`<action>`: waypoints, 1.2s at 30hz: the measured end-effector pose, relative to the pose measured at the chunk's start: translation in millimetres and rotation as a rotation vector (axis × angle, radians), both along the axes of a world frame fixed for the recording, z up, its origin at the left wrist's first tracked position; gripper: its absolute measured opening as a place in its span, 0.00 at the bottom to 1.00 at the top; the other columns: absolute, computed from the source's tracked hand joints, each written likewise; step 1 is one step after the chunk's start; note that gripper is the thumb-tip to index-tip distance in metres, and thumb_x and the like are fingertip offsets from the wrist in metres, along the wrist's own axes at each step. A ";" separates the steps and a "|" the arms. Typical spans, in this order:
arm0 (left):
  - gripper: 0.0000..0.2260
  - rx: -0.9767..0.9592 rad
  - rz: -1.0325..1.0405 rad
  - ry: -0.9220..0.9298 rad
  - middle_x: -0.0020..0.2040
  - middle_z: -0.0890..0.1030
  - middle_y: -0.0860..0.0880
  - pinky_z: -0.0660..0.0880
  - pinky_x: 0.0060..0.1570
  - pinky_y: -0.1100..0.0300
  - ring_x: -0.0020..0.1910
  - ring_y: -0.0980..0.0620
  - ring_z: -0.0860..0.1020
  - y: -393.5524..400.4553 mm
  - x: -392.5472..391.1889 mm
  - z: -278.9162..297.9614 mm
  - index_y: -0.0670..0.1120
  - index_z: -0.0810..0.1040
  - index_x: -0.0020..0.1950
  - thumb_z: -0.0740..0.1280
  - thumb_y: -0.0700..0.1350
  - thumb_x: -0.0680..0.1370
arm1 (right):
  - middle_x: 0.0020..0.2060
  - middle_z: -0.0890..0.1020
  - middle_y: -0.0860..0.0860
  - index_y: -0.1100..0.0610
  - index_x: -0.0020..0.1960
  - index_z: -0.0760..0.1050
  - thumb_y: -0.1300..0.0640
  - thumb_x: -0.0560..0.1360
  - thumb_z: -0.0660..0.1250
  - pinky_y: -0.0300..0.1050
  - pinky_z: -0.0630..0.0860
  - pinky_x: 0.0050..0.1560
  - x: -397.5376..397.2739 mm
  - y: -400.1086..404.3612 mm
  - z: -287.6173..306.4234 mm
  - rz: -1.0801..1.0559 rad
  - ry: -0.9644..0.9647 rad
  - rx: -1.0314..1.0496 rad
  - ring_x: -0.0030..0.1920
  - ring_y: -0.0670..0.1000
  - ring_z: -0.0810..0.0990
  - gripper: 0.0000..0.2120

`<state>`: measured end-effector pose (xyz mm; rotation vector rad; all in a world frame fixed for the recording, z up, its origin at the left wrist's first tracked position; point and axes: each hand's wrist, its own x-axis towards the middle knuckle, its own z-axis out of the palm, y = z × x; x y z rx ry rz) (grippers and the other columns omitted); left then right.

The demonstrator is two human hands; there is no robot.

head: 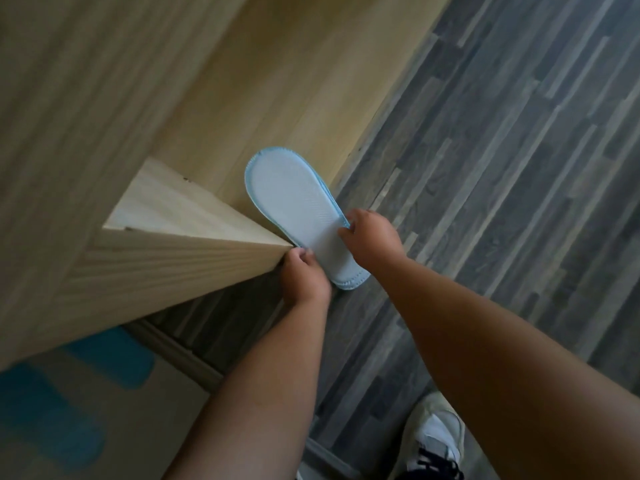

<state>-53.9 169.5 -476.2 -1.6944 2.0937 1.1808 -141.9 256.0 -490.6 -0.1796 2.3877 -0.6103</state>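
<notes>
I held the pale blue slipper [294, 199] sole-up beside the wooden cabinet [173, 265], fingers of my left hand [304, 275] and right hand [372, 235] pinching opposite edges near its heel, toe pointing away into the cabinet.

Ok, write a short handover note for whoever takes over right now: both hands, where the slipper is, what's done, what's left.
Left hand: fingers pinch the slipper at its left edge, beside the cabinet corner.
Right hand: grips the opposite edge.
Slipper: pale blue, sole up, at the edge of the grey floor; whether it rests on anything is unclear.
Done: slipper in both hands.
Left: probably set it in the cabinet and let go.
</notes>
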 end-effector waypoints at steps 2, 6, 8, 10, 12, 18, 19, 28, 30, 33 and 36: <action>0.11 0.015 0.019 -0.016 0.57 0.81 0.41 0.69 0.51 0.56 0.56 0.41 0.78 2.2 -2.1 -3.7 0.44 0.76 0.57 0.61 0.48 0.80 | 0.56 0.81 0.54 0.52 0.63 0.75 0.49 0.75 0.64 0.46 0.73 0.49 -3.7 -3.0 -2.8 -0.024 -0.025 -0.006 0.55 0.57 0.78 0.17; 0.13 0.024 0.076 -0.003 0.59 0.79 0.38 0.69 0.51 0.55 0.57 0.40 0.77 7.1 -5.0 -9.4 0.40 0.73 0.58 0.60 0.47 0.80 | 0.50 0.81 0.54 0.53 0.55 0.77 0.51 0.75 0.65 0.45 0.72 0.43 -11.1 -4.6 -6.1 -0.067 -0.039 -0.046 0.51 0.56 0.78 0.11; 0.13 0.003 0.087 0.004 0.59 0.78 0.37 0.69 0.52 0.54 0.57 0.39 0.77 8.3 -5.7 -12.2 0.40 0.73 0.58 0.60 0.47 0.80 | 0.47 0.80 0.53 0.54 0.51 0.77 0.51 0.75 0.66 0.45 0.72 0.41 -16.1 -3.9 -8.3 -0.077 -0.052 -0.070 0.46 0.54 0.77 0.09; 0.11 -0.004 0.079 0.018 0.57 0.79 0.38 0.70 0.52 0.54 0.56 0.40 0.77 7.5 -5.2 -15.8 0.41 0.74 0.56 0.60 0.47 0.80 | 0.44 0.79 0.52 0.54 0.48 0.77 0.52 0.74 0.67 0.44 0.70 0.39 -19.7 -3.5 -11.6 -0.075 -0.078 -0.093 0.43 0.53 0.75 0.07; 0.10 -0.001 0.076 0.035 0.55 0.80 0.39 0.70 0.51 0.54 0.54 0.41 0.78 6.5 -3.4 -18.6 0.42 0.75 0.54 0.61 0.47 0.80 | 0.41 0.78 0.51 0.53 0.45 0.75 0.52 0.74 0.68 0.43 0.67 0.38 -21.6 -1.7 -13.0 -0.069 -0.102 -0.112 0.42 0.52 0.75 0.05; 0.06 -0.002 0.024 0.067 0.51 0.81 0.41 0.65 0.43 0.59 0.45 0.48 0.74 12.9 7.3 7.4 0.42 0.74 0.51 0.63 0.44 0.79 | 0.37 0.77 0.51 0.56 0.42 0.76 0.54 0.72 0.71 0.43 0.68 0.36 -14.2 20.1 14.4 -0.107 -0.163 -0.125 0.39 0.51 0.75 0.06; 0.06 0.004 -0.002 0.068 0.50 0.81 0.41 0.65 0.43 0.59 0.45 0.48 0.75 15.6 10.3 18.3 0.42 0.75 0.50 0.63 0.44 0.79 | 0.36 0.77 0.51 0.56 0.41 0.75 0.55 0.72 0.72 0.45 0.70 0.38 -10.6 26.6 25.9 -0.120 -0.177 -0.128 0.38 0.52 0.75 0.06; 0.11 0.243 -0.087 0.094 0.42 0.80 0.52 0.76 0.50 0.54 0.45 0.48 0.80 47.1 53.8 158.8 0.51 0.76 0.58 0.67 0.44 0.76 | 0.40 0.78 0.54 0.56 0.57 0.75 0.60 0.71 0.72 0.50 0.76 0.44 51.1 96.0 166.7 -0.311 -0.323 -0.148 0.40 0.54 0.77 0.15; 0.12 0.300 -0.129 0.084 0.42 0.79 0.52 0.75 0.49 0.55 0.46 0.48 0.79 51.8 60.8 188.4 0.53 0.75 0.59 0.67 0.45 0.76 | 0.38 0.78 0.52 0.55 0.59 0.75 0.60 0.71 0.73 0.50 0.76 0.46 59.2 106.5 198.6 -0.347 -0.337 -0.147 0.39 0.53 0.78 0.18; 0.06 0.319 -0.187 0.084 0.47 0.81 0.51 0.75 0.52 0.53 0.48 0.47 0.79 53.8 65.6 225.2 0.52 0.76 0.53 0.66 0.47 0.77 | 0.34 0.78 0.49 0.54 0.54 0.76 0.61 0.71 0.73 0.48 0.76 0.43 68.0 114.1 235.3 -0.373 -0.350 -0.142 0.36 0.50 0.78 0.13; 0.07 0.269 -0.304 0.108 0.46 0.82 0.45 0.76 0.50 0.52 0.47 0.43 0.79 48.4 65.3 247.4 0.47 0.76 0.46 0.63 0.50 0.79 | 0.36 0.79 0.51 0.54 0.51 0.77 0.60 0.74 0.71 0.47 0.76 0.40 78.3 113.4 258.8 -0.446 -0.348 -0.172 0.37 0.51 0.78 0.07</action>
